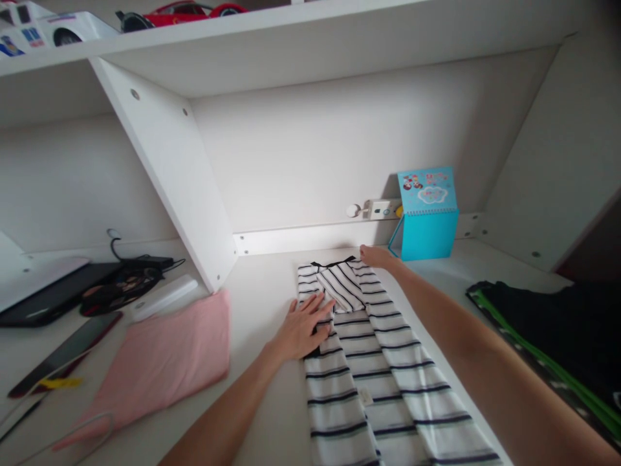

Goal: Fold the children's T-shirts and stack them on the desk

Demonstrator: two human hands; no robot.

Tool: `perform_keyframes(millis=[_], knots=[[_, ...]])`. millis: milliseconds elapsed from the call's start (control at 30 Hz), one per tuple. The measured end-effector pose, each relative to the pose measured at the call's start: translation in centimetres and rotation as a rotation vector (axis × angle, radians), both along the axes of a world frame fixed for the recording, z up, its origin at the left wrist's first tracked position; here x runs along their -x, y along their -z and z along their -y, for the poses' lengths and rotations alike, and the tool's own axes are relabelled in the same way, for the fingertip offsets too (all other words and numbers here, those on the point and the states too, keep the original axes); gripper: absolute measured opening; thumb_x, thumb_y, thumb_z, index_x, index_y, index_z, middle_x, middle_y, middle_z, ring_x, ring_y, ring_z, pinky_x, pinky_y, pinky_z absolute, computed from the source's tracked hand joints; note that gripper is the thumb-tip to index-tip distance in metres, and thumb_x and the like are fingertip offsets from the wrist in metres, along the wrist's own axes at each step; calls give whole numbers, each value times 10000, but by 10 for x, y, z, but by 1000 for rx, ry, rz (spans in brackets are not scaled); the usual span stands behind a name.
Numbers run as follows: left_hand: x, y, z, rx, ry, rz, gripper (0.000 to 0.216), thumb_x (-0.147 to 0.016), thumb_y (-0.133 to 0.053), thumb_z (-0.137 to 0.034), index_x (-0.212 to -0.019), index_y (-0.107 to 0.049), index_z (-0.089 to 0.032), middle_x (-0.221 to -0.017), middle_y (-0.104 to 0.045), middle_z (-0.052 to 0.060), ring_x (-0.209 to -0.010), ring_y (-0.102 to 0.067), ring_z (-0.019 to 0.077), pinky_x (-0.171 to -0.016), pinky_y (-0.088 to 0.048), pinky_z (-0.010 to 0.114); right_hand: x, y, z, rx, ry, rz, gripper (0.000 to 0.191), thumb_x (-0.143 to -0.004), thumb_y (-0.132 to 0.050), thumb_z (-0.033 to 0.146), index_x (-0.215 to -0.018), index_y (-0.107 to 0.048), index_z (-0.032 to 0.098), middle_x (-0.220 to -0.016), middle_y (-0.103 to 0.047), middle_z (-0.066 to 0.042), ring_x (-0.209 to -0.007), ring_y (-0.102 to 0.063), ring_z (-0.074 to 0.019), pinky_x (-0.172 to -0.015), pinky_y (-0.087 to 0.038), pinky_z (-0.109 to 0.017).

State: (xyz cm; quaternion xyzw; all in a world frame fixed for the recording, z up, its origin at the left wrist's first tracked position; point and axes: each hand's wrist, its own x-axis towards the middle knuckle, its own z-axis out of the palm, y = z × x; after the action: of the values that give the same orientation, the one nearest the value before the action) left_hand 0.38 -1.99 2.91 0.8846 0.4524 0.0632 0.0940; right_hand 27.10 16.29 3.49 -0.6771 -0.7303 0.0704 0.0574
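Observation:
A white garment with black stripes [378, 362] lies folded lengthwise on the white desk [262, 291], its collar end toward the wall. My left hand [303, 327] lies flat and open on the garment's left side, fingers spread. My right hand [376, 257] reaches to the far top corner of the garment by the collar; its fingers look closed on the fabric edge.
A folded pink cloth [165, 359] lies left of the striped garment. A turquoise flip calendar [427, 217] stands at the back right. A dark green-edged garment [563, 343] lies at the right. A laptop [48, 291], cables and a phone [68, 353] sit at the left. A white shelf divider [169, 175] slants overhead.

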Motion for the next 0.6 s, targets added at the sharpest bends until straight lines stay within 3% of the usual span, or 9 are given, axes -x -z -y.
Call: perform_keyframes(millis=[167,267,367,500,600], knots=[[0,2,-1,-3,2,19,521,-905,-266,-493,-1397,-132,-386,-1483,-134,-10,-1355,-121,221,-1052,-129,529,6,7,32,-134,-2,-9,395,-946,-265,261,-1264,-403,71,-1203,-496,-191,-1105,-493,-237,-912,-392,-396],[0,2,0,-2,1,22,515,-906,-255,-499,-1396,-144,-384,-1483,-135,-11,-1354,-124,223,-1051,-132,528,17,23,58,-150,-144,-21,468,-940,-259,327,-1344,-324,100,-1365,-370,-159,-1261,-337,-220,-1010,-303,-347],[-1,2,0,0,-11,10,500,-907,-262,-495,-1388,-179,-388,-1484,-129,-18,-1354,-123,226,-1051,-123,528,25,34,77,-112,-213,-25,548,-923,-274,416,-1385,-266,121,-1443,-249,-128,-1329,-197,-233,-1043,-249,-412],[-2,3,-1,6,-12,-5,491,-906,-247,-511,-1380,-199,-395,-1488,-101,-25,-1355,-117,223,-1049,-112,534,30,28,100,-54,-240,-41,629,-907,-200,520,-1411,-207,142,-1458,-199,-137,-1337,-156,-278,-1013,-210,-558],[-1,4,-2,0,-8,-8,507,-895,-221,-552,-1378,-207,-396,-1487,-102,-26,-1355,-119,221,-1046,-112,541,31,21,136,-3,-315,-59,677,-883,-212,580,-1416,-208,163,-1462,-196,-111,-1342,-147,-258,-1031,-219,-520]])
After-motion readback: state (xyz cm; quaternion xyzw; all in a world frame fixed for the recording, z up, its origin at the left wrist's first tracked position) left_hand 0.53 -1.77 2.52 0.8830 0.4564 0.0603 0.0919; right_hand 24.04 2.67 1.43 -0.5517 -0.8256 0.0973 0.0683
